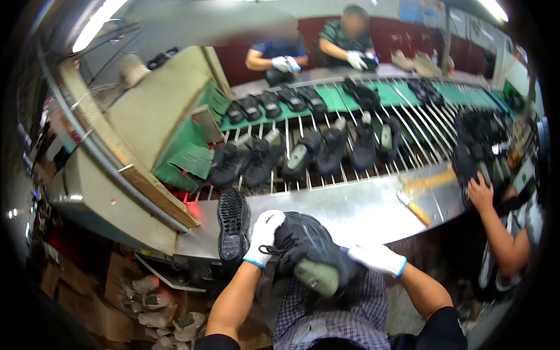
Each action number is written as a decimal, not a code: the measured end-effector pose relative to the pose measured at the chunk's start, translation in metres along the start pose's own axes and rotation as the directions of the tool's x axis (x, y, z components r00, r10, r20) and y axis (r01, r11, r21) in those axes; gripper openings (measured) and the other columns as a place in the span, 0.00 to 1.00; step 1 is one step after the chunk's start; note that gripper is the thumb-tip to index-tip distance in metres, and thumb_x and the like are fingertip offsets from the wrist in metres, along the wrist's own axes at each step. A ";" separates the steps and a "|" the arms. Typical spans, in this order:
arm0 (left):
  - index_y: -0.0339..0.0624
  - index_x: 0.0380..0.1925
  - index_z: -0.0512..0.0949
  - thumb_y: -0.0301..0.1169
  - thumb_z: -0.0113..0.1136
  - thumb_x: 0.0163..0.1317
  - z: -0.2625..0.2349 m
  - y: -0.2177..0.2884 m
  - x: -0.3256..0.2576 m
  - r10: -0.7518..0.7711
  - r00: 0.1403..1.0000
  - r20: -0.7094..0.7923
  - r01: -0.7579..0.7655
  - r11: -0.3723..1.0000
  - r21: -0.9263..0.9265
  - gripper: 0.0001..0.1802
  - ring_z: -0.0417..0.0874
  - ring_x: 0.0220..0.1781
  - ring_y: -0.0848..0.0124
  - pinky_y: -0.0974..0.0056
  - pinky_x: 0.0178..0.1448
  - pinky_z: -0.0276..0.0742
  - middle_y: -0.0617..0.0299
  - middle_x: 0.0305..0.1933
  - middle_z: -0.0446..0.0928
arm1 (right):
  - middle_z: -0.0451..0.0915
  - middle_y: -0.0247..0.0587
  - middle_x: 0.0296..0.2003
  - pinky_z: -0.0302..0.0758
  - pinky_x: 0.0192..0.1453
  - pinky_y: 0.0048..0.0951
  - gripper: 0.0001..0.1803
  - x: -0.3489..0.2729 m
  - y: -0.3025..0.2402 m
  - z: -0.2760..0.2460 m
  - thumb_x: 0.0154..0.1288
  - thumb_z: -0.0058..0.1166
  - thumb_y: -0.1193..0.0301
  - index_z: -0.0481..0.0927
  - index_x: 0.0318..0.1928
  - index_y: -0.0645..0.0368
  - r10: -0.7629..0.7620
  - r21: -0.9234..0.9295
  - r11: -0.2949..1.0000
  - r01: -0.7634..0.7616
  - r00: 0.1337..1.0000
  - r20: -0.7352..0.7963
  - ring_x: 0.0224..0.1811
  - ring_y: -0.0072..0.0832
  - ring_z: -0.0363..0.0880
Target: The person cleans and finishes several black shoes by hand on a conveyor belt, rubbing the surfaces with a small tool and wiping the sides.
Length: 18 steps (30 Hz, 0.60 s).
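I see my two arms come up from the bottom of the frame. Both arms are bare, with dark short sleeves at the very bottom edge. My left arm rises from the lower middle and leans a little to the right. My left hand [264, 236] sits just below the middle of the frame. It wears a white glove with a blue cuff, and its fingers are bent and closed in a grip. My right arm comes in from the lower right and points up and to the left. My right hand [378, 258] wears the same kind of glove. It lies flatter, its fingers pointing left, pressing down.
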State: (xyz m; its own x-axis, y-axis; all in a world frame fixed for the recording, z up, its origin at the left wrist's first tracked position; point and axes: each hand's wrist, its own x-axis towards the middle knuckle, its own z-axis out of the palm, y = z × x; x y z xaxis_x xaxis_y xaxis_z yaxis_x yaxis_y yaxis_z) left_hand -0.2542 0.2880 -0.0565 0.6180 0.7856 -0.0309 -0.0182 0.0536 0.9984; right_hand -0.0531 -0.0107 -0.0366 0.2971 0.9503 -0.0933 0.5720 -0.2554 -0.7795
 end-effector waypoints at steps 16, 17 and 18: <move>0.34 0.50 0.85 0.28 0.59 0.76 0.054 -0.002 -0.044 -0.058 0.967 0.248 0.065 0.998 -0.022 0.11 0.81 0.46 0.79 0.70 0.56 0.77 0.64 0.46 0.85 | 0.86 0.36 0.36 0.75 0.22 0.17 0.25 -0.014 -0.060 0.031 0.71 0.70 0.58 0.83 0.55 0.68 0.274 0.754 0.454 -0.475 0.880 0.389 0.19 0.15 0.76; 0.33 0.50 0.84 0.28 0.58 0.76 0.052 -0.006 -0.043 -0.048 0.966 0.254 0.064 0.996 -0.055 0.11 0.81 0.47 0.78 0.70 0.57 0.77 0.64 0.46 0.85 | 0.85 0.35 0.34 0.71 0.21 0.17 0.25 -0.007 -0.063 0.029 0.72 0.69 0.56 0.83 0.55 0.66 0.267 0.759 0.475 -0.446 0.894 0.359 0.20 0.14 0.75; 0.33 0.50 0.84 0.28 0.58 0.75 0.050 -0.008 -0.043 -0.038 0.965 0.258 0.062 0.994 -0.088 0.11 0.81 0.47 0.78 0.69 0.57 0.77 0.63 0.46 0.85 | 0.84 0.35 0.32 0.72 0.22 0.19 0.27 0.004 -0.066 0.023 0.72 0.68 0.52 0.84 0.55 0.66 0.254 0.731 0.548 -0.406 0.914 0.316 0.20 0.16 0.76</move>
State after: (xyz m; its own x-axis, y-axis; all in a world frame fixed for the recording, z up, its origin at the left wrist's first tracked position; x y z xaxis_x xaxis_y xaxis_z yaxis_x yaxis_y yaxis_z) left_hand -0.2413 0.2233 -0.0610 0.8003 0.5971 -0.0551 -0.0487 0.1563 0.9865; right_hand -0.1073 0.0141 -0.0004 0.1749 0.8600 -0.4794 -0.3661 -0.3952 -0.8425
